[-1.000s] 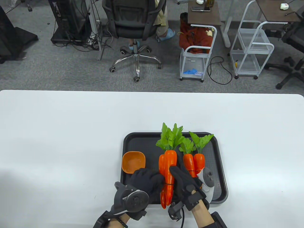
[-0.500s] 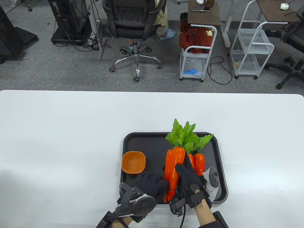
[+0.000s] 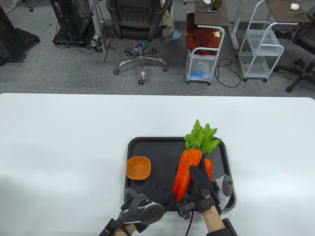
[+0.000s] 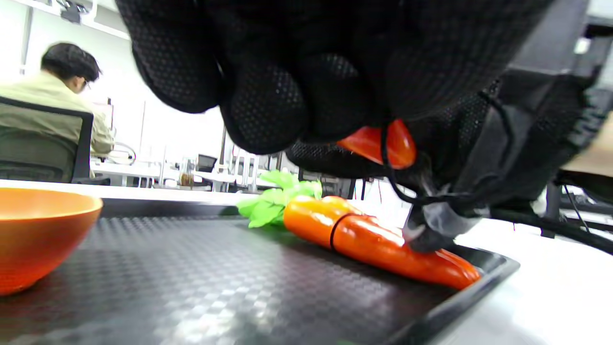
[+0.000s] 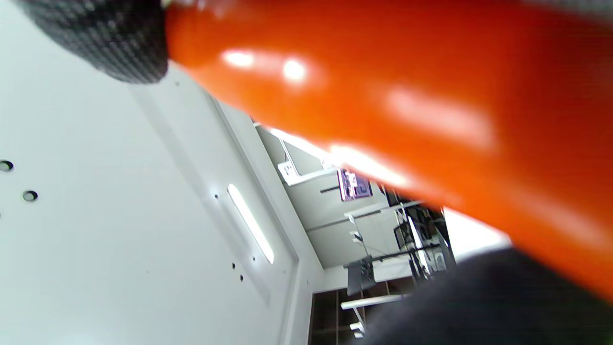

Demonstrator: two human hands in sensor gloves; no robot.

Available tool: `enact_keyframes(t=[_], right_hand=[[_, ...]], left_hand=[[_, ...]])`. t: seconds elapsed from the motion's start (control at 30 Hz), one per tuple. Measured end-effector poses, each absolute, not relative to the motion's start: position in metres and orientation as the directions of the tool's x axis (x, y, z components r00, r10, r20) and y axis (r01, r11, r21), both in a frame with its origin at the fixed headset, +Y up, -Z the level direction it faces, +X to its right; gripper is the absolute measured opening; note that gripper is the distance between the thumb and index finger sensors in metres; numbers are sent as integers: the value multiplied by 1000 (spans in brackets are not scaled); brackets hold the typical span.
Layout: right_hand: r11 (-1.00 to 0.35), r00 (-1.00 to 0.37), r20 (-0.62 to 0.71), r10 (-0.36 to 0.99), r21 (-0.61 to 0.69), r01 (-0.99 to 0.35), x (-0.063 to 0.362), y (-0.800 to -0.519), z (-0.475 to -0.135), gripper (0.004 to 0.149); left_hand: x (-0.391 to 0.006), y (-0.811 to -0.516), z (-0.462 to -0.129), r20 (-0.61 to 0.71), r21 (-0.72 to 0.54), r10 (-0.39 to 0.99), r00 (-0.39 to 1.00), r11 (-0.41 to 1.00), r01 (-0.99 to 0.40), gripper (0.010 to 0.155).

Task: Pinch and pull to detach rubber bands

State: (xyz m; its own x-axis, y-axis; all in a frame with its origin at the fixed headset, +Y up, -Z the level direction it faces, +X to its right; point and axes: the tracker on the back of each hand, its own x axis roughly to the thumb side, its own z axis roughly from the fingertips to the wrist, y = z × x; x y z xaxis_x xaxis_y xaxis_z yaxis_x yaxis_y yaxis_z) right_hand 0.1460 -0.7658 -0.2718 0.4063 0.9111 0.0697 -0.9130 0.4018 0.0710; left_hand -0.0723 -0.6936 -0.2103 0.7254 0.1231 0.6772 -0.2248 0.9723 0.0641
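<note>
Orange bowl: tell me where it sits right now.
In the table view the orange bowl sits in the left part of the black tray, left of the held carrot bundle and just beyond the left hand.

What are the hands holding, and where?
The right hand grips the carrot bundle around its middle; the left hand pinches the rubber band near the tips.

Both near the counter's front edge — the right hand (image 3: 199, 183) wraps a carrot bundle (image 3: 187, 169), lifted and tilted; the left hand (image 3: 157, 193) pinches at its tip.
</note>
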Motion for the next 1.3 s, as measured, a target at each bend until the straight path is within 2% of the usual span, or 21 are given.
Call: enact_keyframes(t=[0.13,0.37,0.53,0.83,1.0,1.3], right_hand=[[407,410,72,909,53,-912,151,-766,-273,93],[340,346,80,935,79,-937,148,-761,-273,93],[298,307,80,948,110,-948,144,-759,-271,93],[288,298,66,952,127,-949,143,-762,-271,93],[286,296,60,953,131,-949,143,-763,-271,93],[279,289,57,956,138,-950,142,-763,-272,93]], left_hand=[[-85,-682,-216,655,30,144,742,976,-215,37],[-121,-659,-253,468,90,111,877,981,-173,38],[-128,-656,-278,387,84,69,920,990,-110,38],[-128,-662,-315,298,68,-63,952,997,44,38],[-125,-673,-331,260,60,-179,949,984,170,38],[-112,-705,-342,286,41,-308,907,950,309,37]])
